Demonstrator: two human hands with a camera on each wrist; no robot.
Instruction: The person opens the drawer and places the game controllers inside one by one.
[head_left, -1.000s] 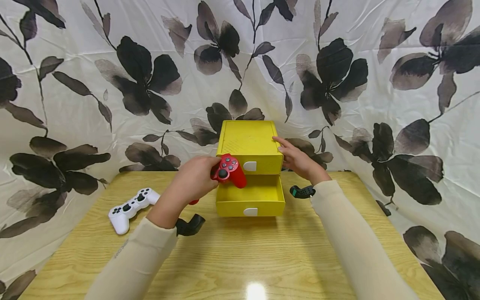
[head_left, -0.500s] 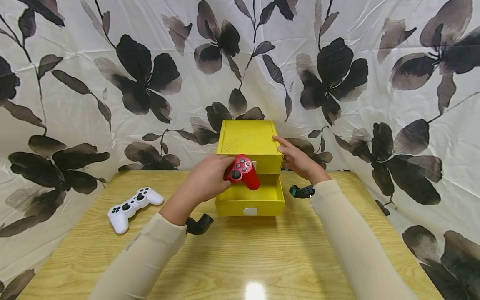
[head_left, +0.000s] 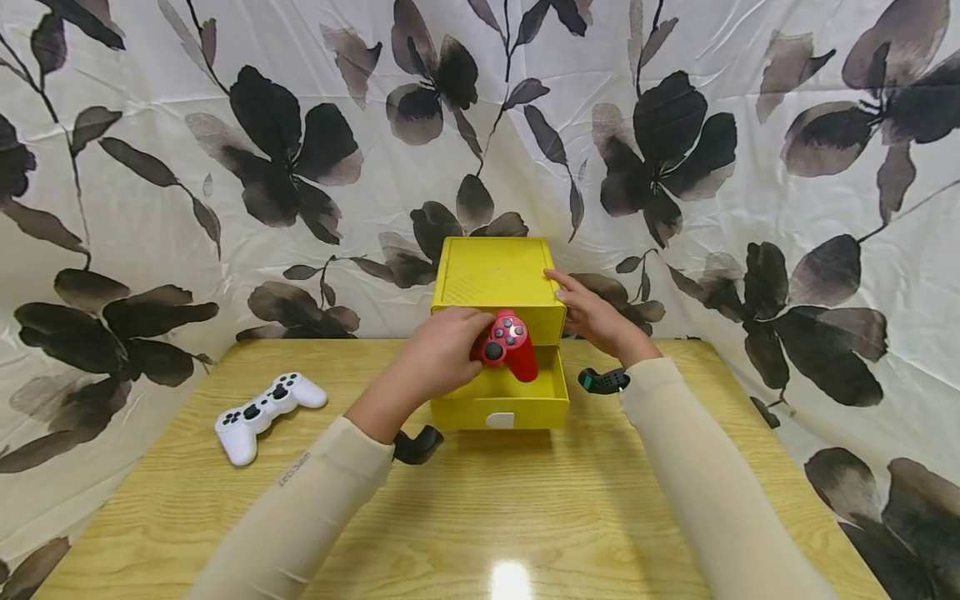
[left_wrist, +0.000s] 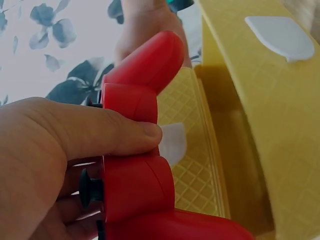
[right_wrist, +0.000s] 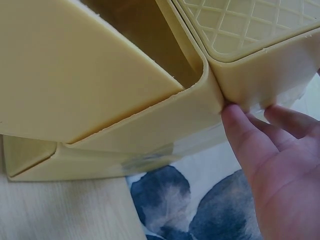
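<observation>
Nearest, a cream left sleeve and a cream right sleeve crossed a wood-grained table. Farther in, a lower drawer stood open towards the person, and a white controller lay well apart to the left, slanting from near left to far right.

The left hand gripped a red controller, its thumb pressed across the middle and other fingers on the opposite side, so there was no gap between hand and controller. The red controller hung over the open lower drawer, short of the unit's front. Its long axis seemed to run roughly left to right, one grip reaching out rightward past the fingers and the other hidden by the hand in the head view. The left hand had it; the right was farther off, beyond its right end.

That right hand held nothing, its fingers extended and their tips touching the right side of the yellow drawer unit. Farthest, a flower-printed cloth rose behind.
</observation>
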